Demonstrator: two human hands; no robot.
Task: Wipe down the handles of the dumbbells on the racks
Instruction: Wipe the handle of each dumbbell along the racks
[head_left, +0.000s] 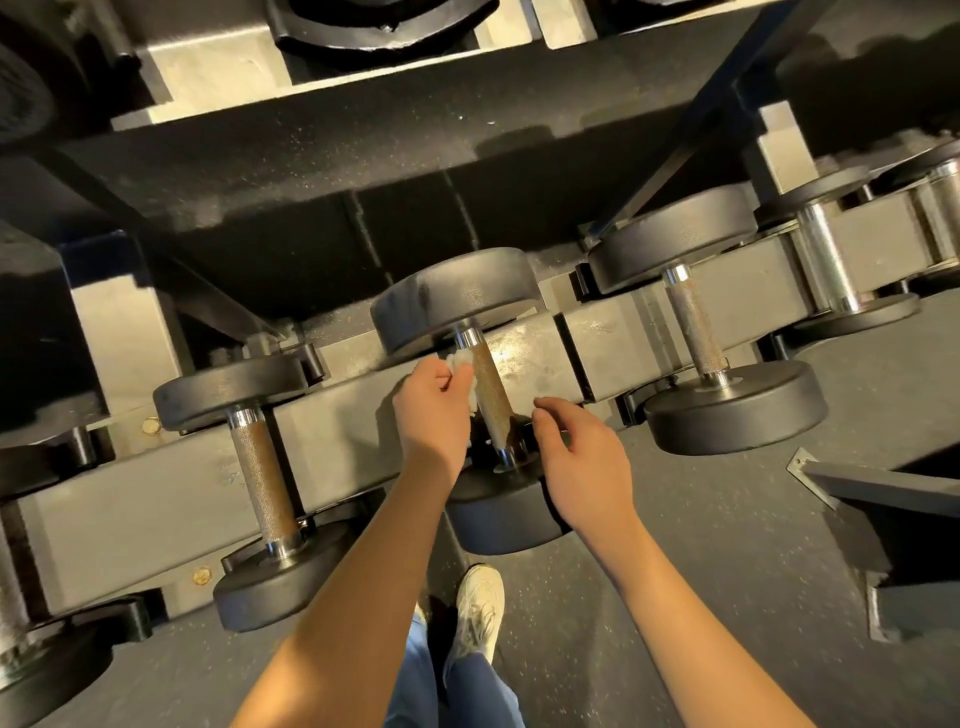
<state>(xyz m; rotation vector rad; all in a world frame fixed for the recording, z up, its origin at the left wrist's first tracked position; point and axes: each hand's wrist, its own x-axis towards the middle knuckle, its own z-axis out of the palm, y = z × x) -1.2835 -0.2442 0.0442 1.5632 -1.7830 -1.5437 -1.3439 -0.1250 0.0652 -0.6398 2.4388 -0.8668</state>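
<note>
We take the middle dumbbell (457, 301) as our reference point; it lies across the grey rack rail (130, 493) with its far head toward the rack and its near head toward the person. Its knurled handle (491, 395) shows brownish discolouration along the grip, with bright chrome collars at both ends. The left hand (431, 415) sits against the left side of that handle, fingers curled round a bunched white cloth (460, 364), which is pressed to the handle's far half, just below the far collar. The right hand (582, 452) is on the right of the handle at its near end, fingers loosely curled with nothing in its grasp; we cannot tell whether its fingertips touch the dumbbell. To the left of the middle dumbbell a second dumbbell (262, 483) rests on the same rail, its handle likewise brownish. To the right a third dumbbell (696, 332) rests on the rail, and beyond it a chrome-handled dumbbell (826, 260). Above and behind the middle dumbbell a dark upper shelf (363, 156) of the rack spans the view. Below the near head, on the speckled grey floor (727, 571), we note a white shoe (480, 608) and blue trouser legs (467, 686).
</note>
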